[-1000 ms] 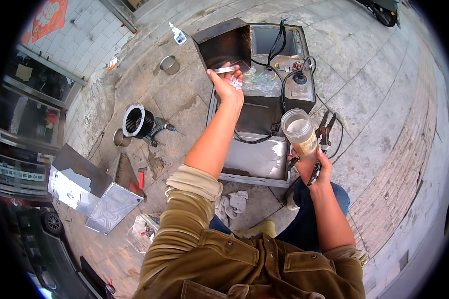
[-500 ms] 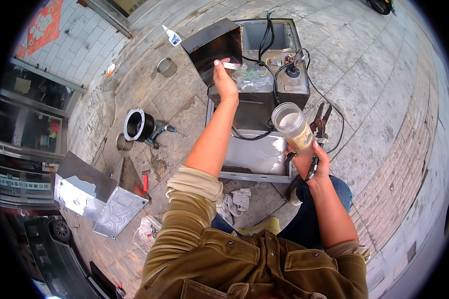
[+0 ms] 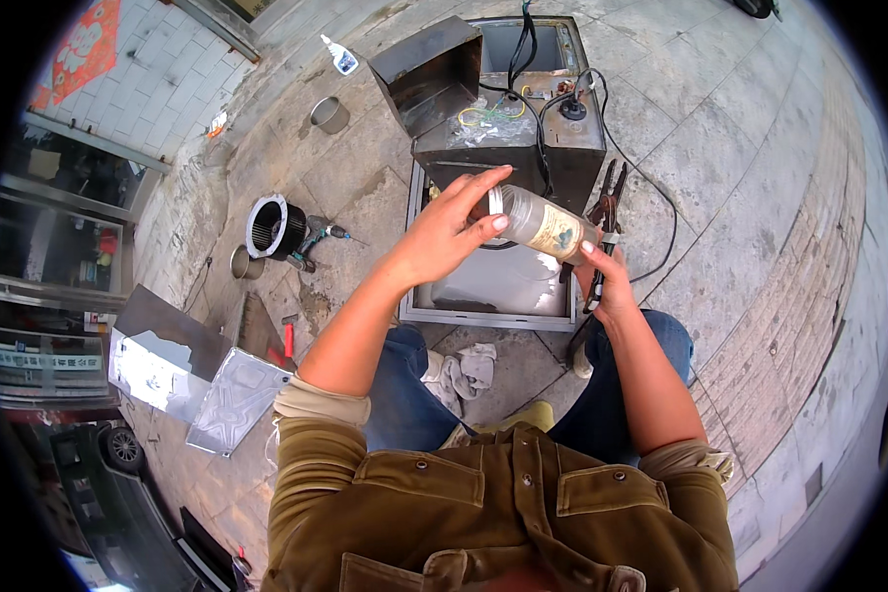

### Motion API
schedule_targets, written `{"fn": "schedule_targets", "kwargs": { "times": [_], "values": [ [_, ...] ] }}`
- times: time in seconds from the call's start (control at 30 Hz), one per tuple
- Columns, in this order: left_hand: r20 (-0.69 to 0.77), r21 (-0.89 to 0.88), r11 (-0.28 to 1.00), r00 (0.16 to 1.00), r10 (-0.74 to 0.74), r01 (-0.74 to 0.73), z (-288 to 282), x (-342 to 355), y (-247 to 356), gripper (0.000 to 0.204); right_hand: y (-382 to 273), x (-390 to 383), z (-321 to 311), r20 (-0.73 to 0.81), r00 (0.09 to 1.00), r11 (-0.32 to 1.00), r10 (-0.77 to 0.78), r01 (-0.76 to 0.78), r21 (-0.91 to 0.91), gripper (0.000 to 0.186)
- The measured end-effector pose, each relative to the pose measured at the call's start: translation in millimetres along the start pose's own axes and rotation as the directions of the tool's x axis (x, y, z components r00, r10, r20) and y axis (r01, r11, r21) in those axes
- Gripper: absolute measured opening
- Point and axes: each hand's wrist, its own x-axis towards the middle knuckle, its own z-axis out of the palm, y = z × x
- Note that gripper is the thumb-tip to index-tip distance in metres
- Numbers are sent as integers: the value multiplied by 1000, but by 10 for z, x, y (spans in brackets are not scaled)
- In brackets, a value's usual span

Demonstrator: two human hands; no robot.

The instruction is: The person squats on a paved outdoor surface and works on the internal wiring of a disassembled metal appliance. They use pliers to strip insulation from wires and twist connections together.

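Two bare hands meet over one clear jar (image 3: 551, 229): the left hand (image 3: 446, 235) is half curled, thumb and fingers spread about a pale lid (image 3: 495, 201) at the jar's mouth, though I cannot tell whether it is seated. The right hand (image 3: 610, 282) is closed around the jar's base, with dark-handled pliers (image 3: 610, 225) held alongside. The jar lies tilted between the hands, its long axis slanting from the right hand up and leftward, mouth toward the left palm. Below both hands is a metal tray (image 3: 488, 294); a grey rag (image 3: 472, 369) lies nearer the feet. Left of the left hand sits a drill (image 3: 311, 247); beyond the hands stands a metal cabinet (image 3: 572, 163).
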Motion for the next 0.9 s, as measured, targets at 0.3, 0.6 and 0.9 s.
{"fn": "schedule_targets", "kwargs": {
  "times": [0.3, 0.6, 0.9],
  "values": [
    [-61, -27, 989, 987, -147, 146, 18, -390, -41, 56, 24, -132, 229, 185, 950, 855, -253, 309, -417, 62],
    [-88, -194, 857, 862, -499, 477, 83, -516, -227, 48, 150, -163, 359, 300, 887, 638, -351, 461, -617, 69],
    [-403, 323, 894, 900, -169, 312, 269, -467, -174, 41, 247, -225, 404, 285, 910, 626, -301, 414, -661, 68]
  ]
}}
